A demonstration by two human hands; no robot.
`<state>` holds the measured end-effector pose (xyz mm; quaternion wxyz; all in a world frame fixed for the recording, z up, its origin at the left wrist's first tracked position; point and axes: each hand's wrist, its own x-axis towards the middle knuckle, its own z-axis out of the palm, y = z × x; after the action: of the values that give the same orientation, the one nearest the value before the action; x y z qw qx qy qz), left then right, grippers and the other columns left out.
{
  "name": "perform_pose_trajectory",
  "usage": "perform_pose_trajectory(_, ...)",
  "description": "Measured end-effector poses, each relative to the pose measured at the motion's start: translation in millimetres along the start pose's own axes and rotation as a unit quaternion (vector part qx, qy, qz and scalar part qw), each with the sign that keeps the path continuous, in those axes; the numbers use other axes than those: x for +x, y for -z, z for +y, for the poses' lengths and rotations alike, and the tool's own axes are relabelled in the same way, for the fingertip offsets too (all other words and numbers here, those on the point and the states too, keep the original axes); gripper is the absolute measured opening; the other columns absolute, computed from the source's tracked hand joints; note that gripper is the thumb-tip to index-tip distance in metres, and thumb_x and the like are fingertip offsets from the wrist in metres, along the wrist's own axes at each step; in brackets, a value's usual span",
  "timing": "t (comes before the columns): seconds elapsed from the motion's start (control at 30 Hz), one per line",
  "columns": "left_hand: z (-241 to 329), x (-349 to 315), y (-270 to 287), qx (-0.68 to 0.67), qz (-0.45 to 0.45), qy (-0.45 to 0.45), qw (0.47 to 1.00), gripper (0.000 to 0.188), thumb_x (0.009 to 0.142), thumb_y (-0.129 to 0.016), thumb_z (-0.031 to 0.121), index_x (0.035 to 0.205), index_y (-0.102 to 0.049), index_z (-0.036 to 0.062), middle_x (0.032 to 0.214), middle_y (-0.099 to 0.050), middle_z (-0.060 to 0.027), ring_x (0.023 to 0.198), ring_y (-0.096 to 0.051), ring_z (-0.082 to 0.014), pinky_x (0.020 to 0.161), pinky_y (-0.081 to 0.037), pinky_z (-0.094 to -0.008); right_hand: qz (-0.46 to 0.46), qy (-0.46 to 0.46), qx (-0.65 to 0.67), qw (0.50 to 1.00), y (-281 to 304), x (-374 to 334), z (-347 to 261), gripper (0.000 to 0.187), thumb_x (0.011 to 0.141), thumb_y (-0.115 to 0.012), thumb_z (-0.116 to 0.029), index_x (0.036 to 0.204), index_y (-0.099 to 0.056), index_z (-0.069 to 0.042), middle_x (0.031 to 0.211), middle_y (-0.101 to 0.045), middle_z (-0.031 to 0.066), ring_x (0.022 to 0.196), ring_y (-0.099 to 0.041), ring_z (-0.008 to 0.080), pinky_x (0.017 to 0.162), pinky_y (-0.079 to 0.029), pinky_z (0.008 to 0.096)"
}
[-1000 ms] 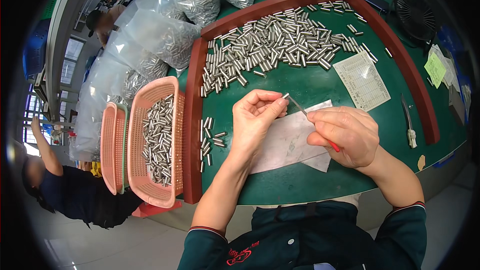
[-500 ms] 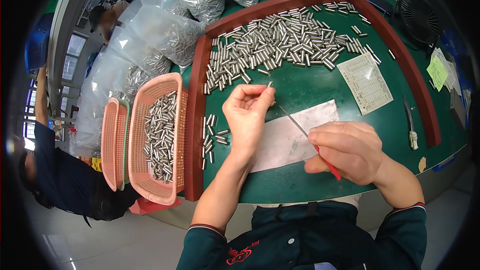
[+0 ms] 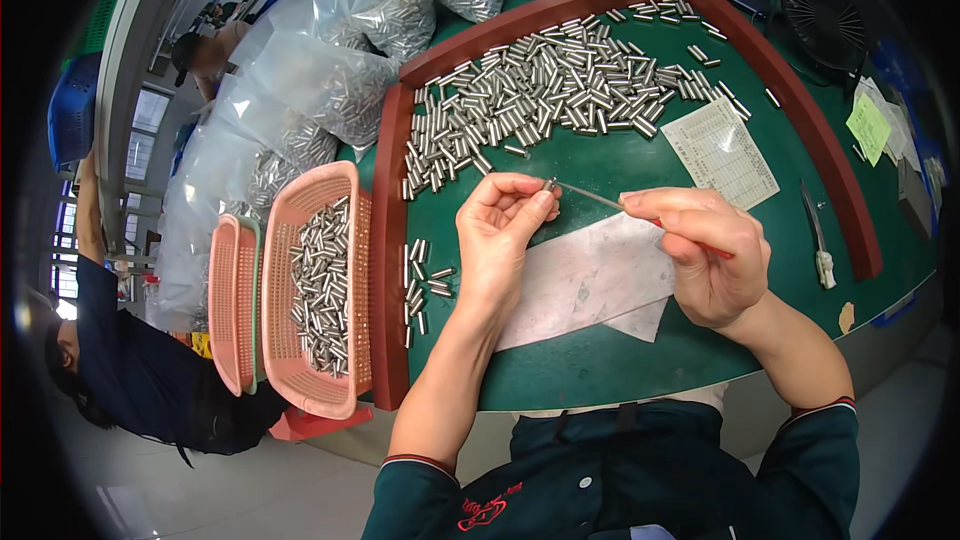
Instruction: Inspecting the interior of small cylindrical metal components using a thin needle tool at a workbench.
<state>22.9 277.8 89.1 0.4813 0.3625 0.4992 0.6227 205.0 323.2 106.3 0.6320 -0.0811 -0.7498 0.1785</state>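
Observation:
Between thumb and fingers of my left hand (image 3: 492,240), a small metal cylinder (image 3: 551,184) is pinched, mostly covered by the fingertips. My right hand (image 3: 715,255) is closed round a slim, red-handled needle file (image 3: 592,197). Its thin shaft points left, and the tip meets the held cylinder's end; whether it goes inside is too small to tell. Under and between my hands lies a stained whitish cloth (image 3: 560,290) on the green tabletop (image 3: 540,377). Just beyond my fingers spreads a heap of shiny metal cylinders (image 3: 545,90).
A dark red wooden border (image 3: 395,240) frames the work area. Left of it stand a pink basket (image 3: 282,340) of cylinders and filled plastic bags (image 3: 350,90). Rightward lie a printed sheet (image 3: 722,155), tweezers-like tool (image 3: 815,230) and black fan (image 3: 822,20). Another person (image 3: 150,370) is far left.
My right hand has moved up and swung the file flatter, bringing its tip to the cylinder in my left hand. A lower corner of the cloth now shows.

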Motion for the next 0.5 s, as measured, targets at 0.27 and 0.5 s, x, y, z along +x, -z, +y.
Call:
perform_pose_trajectory(0.27,-0.3,0.2,-0.2,-0.001,-0.013,0.000,1.000,0.010,0.079,-0.059,-0.003,0.088,-0.055,0.0009,0.086,-0.061,-0.0105,0.074,-0.058,-0.0132,0.071,-0.048,-0.0248,-0.064,-0.036,-0.014,0.997,3.1,3.4,-3.3,0.015,0.088,-0.050,-0.011,0.095,-0.043,0.001,0.084,-0.062,0.0211,0.076,-0.064,0.0293,0.061,-0.053,0.0314)
perform_pose_trajectory(0.5,9.2,-1.5,4.6,0.019,0.012,-0.004,1.000,0.011,0.077,-0.061,-0.003,0.086,-0.055,-0.0007,0.083,-0.062,-0.0081,0.072,-0.058,-0.0108,0.068,-0.048,-0.0225,-0.020,0.002,-0.009,1.000,-8.7,9.4,-0.1,0.018,0.079,-0.062,-0.004,0.090,-0.049,0.001,0.077,-0.063,0.0169,0.065,-0.063,0.0268,0.051,-0.051,0.0292)
